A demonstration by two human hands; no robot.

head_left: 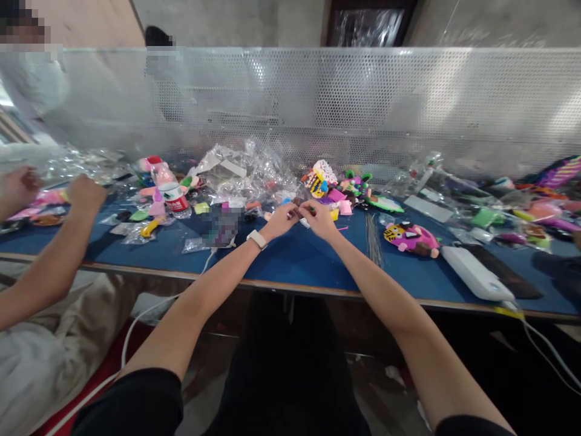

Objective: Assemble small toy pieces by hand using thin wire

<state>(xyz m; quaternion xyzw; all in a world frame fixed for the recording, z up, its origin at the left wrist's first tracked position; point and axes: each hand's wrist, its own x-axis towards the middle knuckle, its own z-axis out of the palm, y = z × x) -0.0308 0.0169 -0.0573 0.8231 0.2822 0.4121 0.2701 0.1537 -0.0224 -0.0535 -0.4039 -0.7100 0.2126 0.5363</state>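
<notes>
Over the blue table (299, 260), my left hand (280, 221) and my right hand (320, 219) meet fingertip to fingertip. Both are closed in a pinch, and whatever sits between the fingers is too small and hidden to make out. A pale watch band (256, 240) circles my left wrist. Just past my right hand lie pink clay lumps (345, 207) and a yellow piece (334, 215). Behind them stands a yellow, black and white clay figure (319, 180). To the right, a pink clay figure with a tiger-striped part (412, 238) rests on the table.
A bundle of thin wires (374, 239), a white power bank (476, 272) and a dark flat slab (503, 272) lie rightward. Left are a bottle (173, 194) and a white cable (131, 333). Clear plastic bags (254, 166) heap before a perforated metal screen (290, 97). A co-worker's hand (86, 197) is at left.
</notes>
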